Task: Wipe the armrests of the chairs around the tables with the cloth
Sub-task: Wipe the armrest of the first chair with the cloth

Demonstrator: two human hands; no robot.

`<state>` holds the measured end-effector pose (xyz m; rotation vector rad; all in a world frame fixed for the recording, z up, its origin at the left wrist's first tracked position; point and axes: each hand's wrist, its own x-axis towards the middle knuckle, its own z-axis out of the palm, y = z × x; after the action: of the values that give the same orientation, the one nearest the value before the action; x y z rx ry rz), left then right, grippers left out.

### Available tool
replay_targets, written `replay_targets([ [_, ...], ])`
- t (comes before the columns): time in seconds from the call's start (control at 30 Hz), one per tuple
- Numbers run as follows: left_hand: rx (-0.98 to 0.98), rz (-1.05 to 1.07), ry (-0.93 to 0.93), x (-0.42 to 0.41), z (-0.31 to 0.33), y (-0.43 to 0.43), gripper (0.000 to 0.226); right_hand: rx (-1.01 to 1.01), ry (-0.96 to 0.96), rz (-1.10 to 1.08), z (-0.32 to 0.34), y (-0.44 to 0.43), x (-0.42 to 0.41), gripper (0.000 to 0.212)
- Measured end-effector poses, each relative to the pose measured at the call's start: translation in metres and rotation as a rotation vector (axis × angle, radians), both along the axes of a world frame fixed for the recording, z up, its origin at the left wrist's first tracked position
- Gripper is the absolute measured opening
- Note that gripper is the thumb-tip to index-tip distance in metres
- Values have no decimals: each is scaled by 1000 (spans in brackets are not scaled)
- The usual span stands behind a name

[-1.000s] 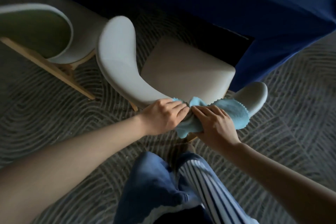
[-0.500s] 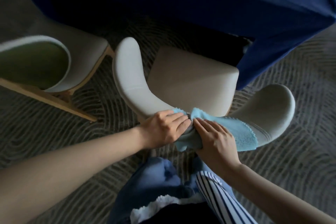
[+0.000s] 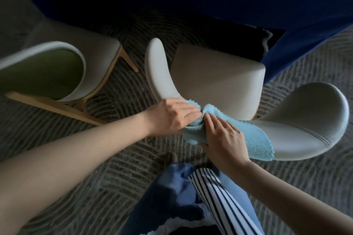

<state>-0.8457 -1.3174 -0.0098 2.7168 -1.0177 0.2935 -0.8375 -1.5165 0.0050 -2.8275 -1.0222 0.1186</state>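
Cloth (pale blue) drapes the chair armrest. Left hand, right hand press it, fingers flat.

My bare forearms reach forward and converge. My left hand lies palm down, fingers together and nearly straight, pressing on the cloth. Just to its right, my right hand presses flat too, fingers spread, its fingertips almost meeting the left's.
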Motion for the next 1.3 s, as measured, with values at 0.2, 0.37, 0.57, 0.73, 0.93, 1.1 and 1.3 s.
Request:
replay_targets([
  [0.2, 75, 26, -27, -1, 6, 16, 31, -7, 7, -7, 2, 22, -1, 63],
  [0.37, 193, 44, -67, 4, 12, 54, 29, 19, 35, -24, 2, 62, 0, 47],
  [0.57, 269, 58, -53, 14, 17, 86, 39, -53, 38, -52, 3, 102, 6, 39],
  [0.73, 355, 109, 3, 26, 14, 105, 47, -117, 119, -45, 6, 128, 16, 27],
  [0.93, 395, 120, -25, 45, 15, 117, 48, -107, 225, -134, 7, 149, 27, 36],
  [1.1, 490, 160, 124, 61, 25, 121, 59, -113, 294, -203, 8, 168, 38, 39],
  [1.3, 668, 241, 384, 82, 39, 121, 63, -97, 406, -274, 12, 192, 56, 41],
])
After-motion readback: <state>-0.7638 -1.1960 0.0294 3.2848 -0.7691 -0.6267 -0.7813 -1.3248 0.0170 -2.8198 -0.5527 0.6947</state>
